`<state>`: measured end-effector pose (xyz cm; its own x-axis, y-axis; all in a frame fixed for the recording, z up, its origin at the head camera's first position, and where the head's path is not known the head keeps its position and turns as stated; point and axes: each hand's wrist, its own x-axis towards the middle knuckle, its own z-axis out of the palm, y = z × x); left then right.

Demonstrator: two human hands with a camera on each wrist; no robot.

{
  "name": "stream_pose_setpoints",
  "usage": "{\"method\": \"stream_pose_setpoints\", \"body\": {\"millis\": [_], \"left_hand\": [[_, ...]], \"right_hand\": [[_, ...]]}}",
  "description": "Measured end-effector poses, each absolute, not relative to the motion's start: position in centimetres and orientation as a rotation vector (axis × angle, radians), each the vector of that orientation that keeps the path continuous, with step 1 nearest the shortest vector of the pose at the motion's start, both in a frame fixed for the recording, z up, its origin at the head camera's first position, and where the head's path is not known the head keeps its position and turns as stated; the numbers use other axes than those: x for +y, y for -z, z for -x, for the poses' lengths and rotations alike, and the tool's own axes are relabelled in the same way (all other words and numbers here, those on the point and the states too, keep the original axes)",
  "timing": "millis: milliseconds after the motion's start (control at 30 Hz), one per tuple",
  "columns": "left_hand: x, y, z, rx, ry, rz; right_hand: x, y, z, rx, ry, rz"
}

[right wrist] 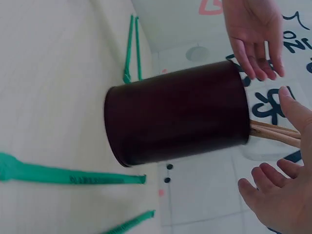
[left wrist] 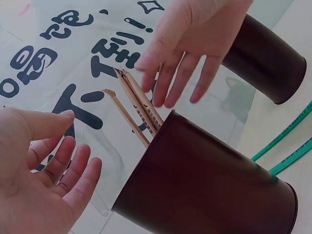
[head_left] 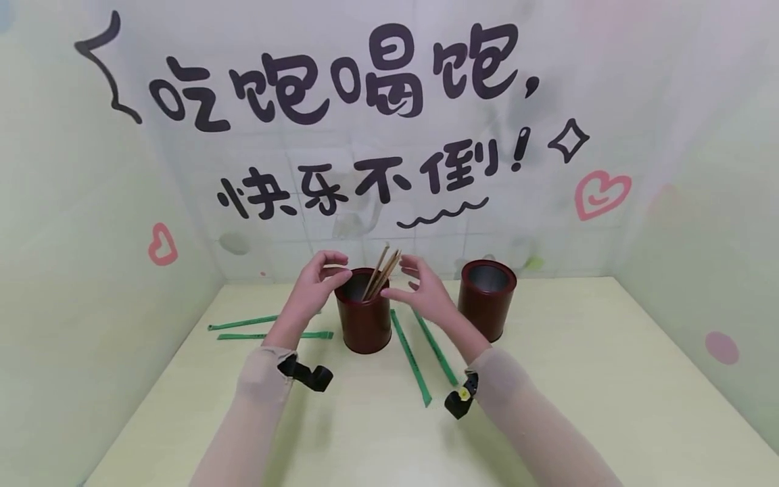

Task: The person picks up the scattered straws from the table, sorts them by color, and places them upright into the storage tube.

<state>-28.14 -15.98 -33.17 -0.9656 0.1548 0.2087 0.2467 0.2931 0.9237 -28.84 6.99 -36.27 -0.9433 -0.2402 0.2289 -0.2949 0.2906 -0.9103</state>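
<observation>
A dark red cylindrical can (head_left: pixel 365 325) stands upright on the table, with several thin wooden sticks (head_left: pixel 382 274) leaning out of its mouth toward the right. My left hand (head_left: pixel 319 284) hovers at the left of the rim, its fingers loosely bent. On the other side, my right hand (head_left: pixel 429 291) hangs close to the sticks with fingers spread. In the left wrist view a gap separates the left hand (left wrist: pixel 53 165) from the can (left wrist: pixel 209 180), and neither hand holds anything. Dark print marks the sticks (left wrist: pixel 141 105).
A second dark red can (head_left: pixel 487 301) stands to the right, its mouth upward. Two narrow green printed strips (head_left: pixel 410 358) lie between the cans, and two more green strips (head_left: pixel 243 336) lie at the left. Behind is a wall (head_left: pixel 389 149) with large black lettering.
</observation>
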Motion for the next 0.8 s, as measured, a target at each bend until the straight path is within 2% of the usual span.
{"method": "stream_pose_setpoints", "body": {"millis": [367, 800], "left_hand": [[-14.8, 31.9, 27.2, -2.466, 1.845, 0.407], [-10.6, 30.8, 26.5, -2.448, 1.901, 0.590]], "right_hand": [[12.1, 33.3, 27.8, -2.448, -1.740, -0.494], [16.1, 34.0, 26.1, -2.452, -1.739, -0.492]]}}
